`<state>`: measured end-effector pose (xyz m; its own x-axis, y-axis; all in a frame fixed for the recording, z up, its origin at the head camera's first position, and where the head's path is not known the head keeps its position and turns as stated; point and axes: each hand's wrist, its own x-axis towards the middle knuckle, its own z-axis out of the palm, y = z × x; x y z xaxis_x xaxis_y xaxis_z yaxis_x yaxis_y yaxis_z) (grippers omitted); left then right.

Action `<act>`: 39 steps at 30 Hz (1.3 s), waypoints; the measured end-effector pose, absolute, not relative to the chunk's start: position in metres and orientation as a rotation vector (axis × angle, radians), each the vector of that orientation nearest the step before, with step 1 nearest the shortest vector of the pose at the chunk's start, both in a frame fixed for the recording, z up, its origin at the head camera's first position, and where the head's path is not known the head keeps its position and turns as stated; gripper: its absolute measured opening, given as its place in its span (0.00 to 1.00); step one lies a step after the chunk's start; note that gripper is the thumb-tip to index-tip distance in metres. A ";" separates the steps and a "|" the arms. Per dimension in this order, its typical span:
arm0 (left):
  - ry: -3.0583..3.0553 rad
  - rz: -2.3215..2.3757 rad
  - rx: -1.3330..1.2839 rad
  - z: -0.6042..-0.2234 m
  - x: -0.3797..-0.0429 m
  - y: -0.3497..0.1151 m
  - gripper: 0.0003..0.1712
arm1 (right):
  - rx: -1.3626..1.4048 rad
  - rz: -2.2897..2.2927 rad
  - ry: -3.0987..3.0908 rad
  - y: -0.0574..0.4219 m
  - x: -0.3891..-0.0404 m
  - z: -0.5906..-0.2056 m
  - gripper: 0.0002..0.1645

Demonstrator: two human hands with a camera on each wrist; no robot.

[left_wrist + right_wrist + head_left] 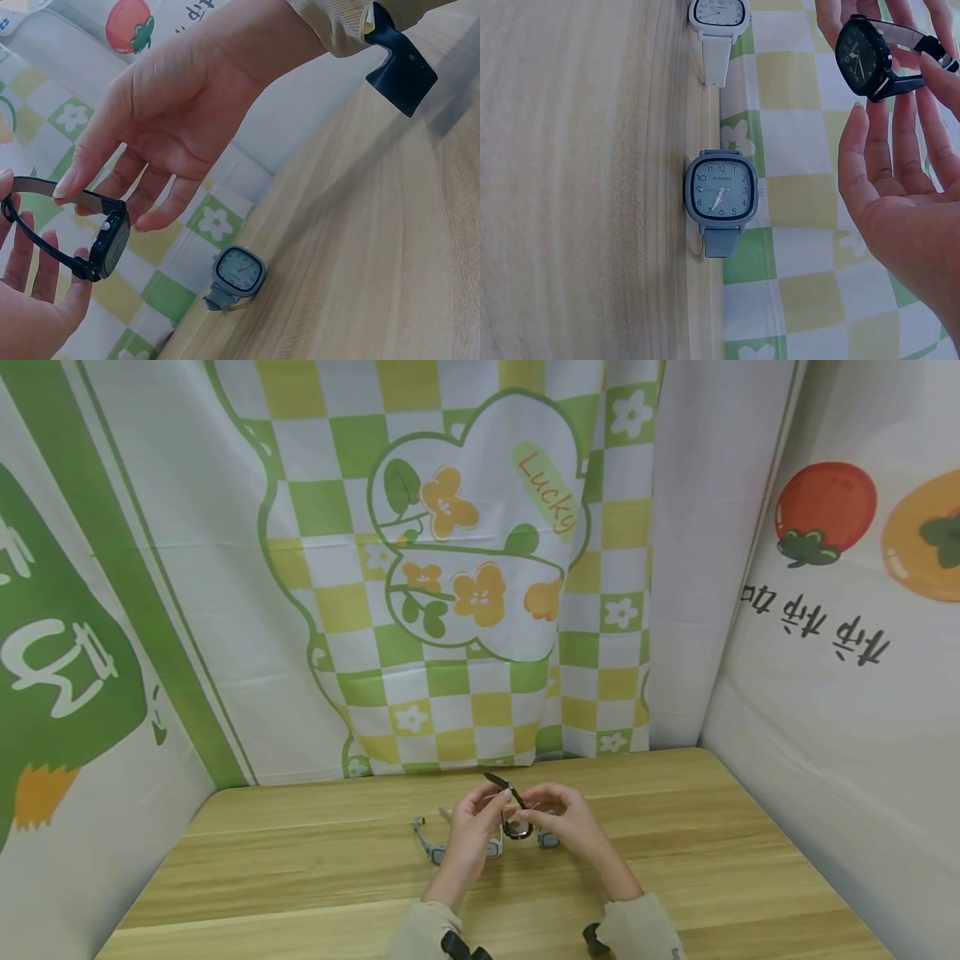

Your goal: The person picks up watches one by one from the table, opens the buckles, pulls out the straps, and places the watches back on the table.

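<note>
A black wristwatch (518, 831) is held up between both hands above the table, its strap bent into a loop. My left hand (469, 837) pinches the strap with its thumb and fingers. From the other side my right hand (576, 828) pinches the strap too; in the left wrist view its thumb presses on the band above the watch case (112, 241). The dark dial (861, 58) faces away from the right palm in the right wrist view. Fingers partly hide the buckle end.
Behind the hands on the wooden table (300, 868) stand a white watch (718, 13) and a grey-blue watch (721, 191). Another grey-blue watch (437, 855) is to the left. A checkered curtain (450, 710) hangs at the table's far edge.
</note>
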<state>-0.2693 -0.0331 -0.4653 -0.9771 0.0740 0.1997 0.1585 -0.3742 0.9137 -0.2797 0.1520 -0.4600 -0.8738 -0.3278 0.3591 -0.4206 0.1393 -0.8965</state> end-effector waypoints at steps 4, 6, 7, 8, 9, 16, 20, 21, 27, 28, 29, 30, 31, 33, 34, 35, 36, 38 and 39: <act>-1.719 -2.547 -0.297 -0.464 -0.269 -0.034 0.07 | 0.740 1.852 -2.328 0.153 -0.280 -0.460 0.13; -1.724 -2.546 -0.289 -0.464 -0.269 -0.034 0.08 | 0.736 1.857 -2.334 0.154 -0.280 -0.459 0.13; -1.728 -2.544 -0.285 -0.464 -0.269 -0.034 0.09 | 0.740 1.863 -2.332 0.154 -0.281 -0.459 0.13; -1.734 -2.542 -0.279 -0.464 -0.270 -0.034 0.09 | 0.741 1.869 -2.333 0.154 -0.281 -0.459 0.13; -1.741 -2.538 -0.277 -0.464 -0.270 -0.035 0.10 | 0.743 1.876 -2.330 0.154 -0.281 -0.459 0.13; -1.800 -2.491 -0.265 -0.465 -0.271 -0.035 0.15 | 0.750 1.901 -2.296 0.154 -0.280 -0.459 0.16; -1.823 -2.447 -0.304 -0.465 -0.271 -0.035 0.18 | 0.749 1.878 -2.279 0.153 -0.278 -0.458 0.18; -1.832 -2.430 -0.321 -0.465 -0.271 -0.035 0.18 | 0.748 1.871 -2.277 0.152 -0.277 -0.457 0.18; -1.905 -2.322 -0.412 -0.467 -0.270 -0.036 0.16 | 0.742 1.821 -2.263 0.151 -0.276 -0.456 0.15; -1.913 -2.311 -0.417 -0.466 -0.270 -0.036 0.16 | 0.744 1.815 -2.259 0.151 -0.276 -0.456 0.15; -1.918 -2.305 -0.419 -0.466 -0.269 -0.036 0.16 | 0.745 1.805 -2.259 0.151 -0.276 -0.456 0.15; -1.922 -2.301 -0.418 -0.466 -0.269 -0.036 0.16 | 0.749 1.801 -2.257 0.151 -0.276 -0.456 0.15; -1.926 -2.296 -0.418 -0.465 -0.269 -0.036 0.16 | 0.754 1.797 -2.257 0.151 -0.277 -0.456 0.15; -1.933 -2.292 -0.405 -0.464 -0.269 -0.036 0.15 | 0.764 1.792 -2.259 0.152 -0.278 -0.457 0.15; -1.934 -2.292 -0.399 -0.463 -0.269 -0.036 0.15 | 0.768 1.793 -2.259 0.152 -0.278 -0.457 0.15; -1.934 -2.293 -0.396 -0.462 -0.268 -0.036 0.15 | 0.774 1.794 -2.259 0.153 -0.278 -0.457 0.15; -1.935 -2.293 -0.394 -0.461 -0.268 -0.036 0.15 | 0.784 1.795 -2.257 0.153 -0.279 -0.457 0.16; -1.937 -2.289 -0.385 -0.460 -0.268 -0.037 0.15 | 0.799 1.790 -2.257 0.154 -0.279 -0.458 0.16; -1.939 -2.282 -0.387 -0.460 -0.267 -0.037 0.15 | 0.807 1.786 -2.255 0.154 -0.280 -0.458 0.16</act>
<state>-0.2674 -0.0368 -0.4602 -0.9598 0.0716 0.2713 0.2562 -0.1709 0.9514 -0.2796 0.1542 -0.4577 -0.8431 -0.3140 0.4365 -0.4969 0.1446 -0.8557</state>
